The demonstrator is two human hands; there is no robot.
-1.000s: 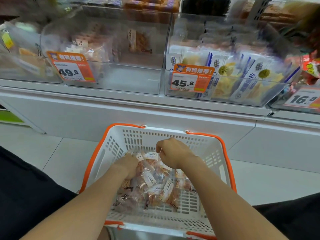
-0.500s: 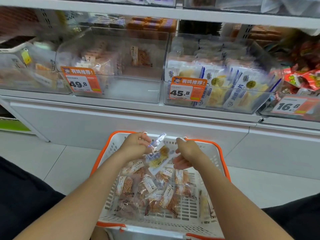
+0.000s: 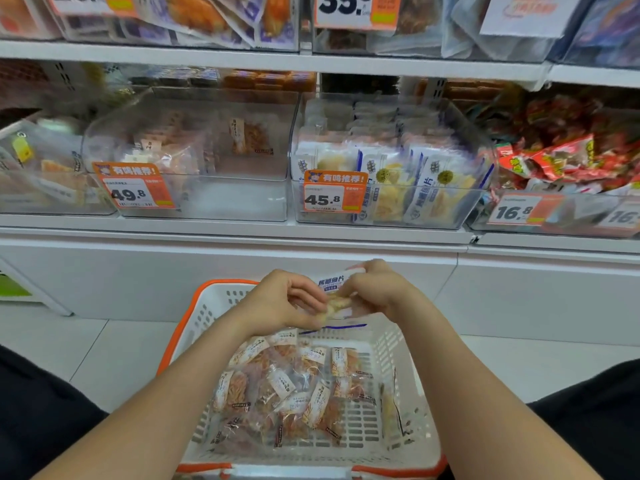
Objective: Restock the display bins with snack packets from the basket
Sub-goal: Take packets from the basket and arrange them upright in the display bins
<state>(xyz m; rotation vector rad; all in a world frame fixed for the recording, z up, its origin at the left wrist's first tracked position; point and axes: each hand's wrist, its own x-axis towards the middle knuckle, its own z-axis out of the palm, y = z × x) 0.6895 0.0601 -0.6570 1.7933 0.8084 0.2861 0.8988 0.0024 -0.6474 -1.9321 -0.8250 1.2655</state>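
One snack packet point(image 3: 333, 285) is pinched by the curled fingers of the left hand point(image 3: 287, 301) and right hand point(image 3: 379, 292), above the far end of the basket point(image 3: 207, 308). Many orange packets point(image 3: 294, 388) are heaped inside it, below the display bins point(image 3: 242, 200).

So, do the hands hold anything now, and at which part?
Both hold one clear snack packet with a white-and-blue label above the white plastic basket: the left hand pinches its left end, the right hand grips its right end.

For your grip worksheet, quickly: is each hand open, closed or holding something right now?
Left hand: pinching one side of the snack packet.
Right hand: gripping the same packet's other side.
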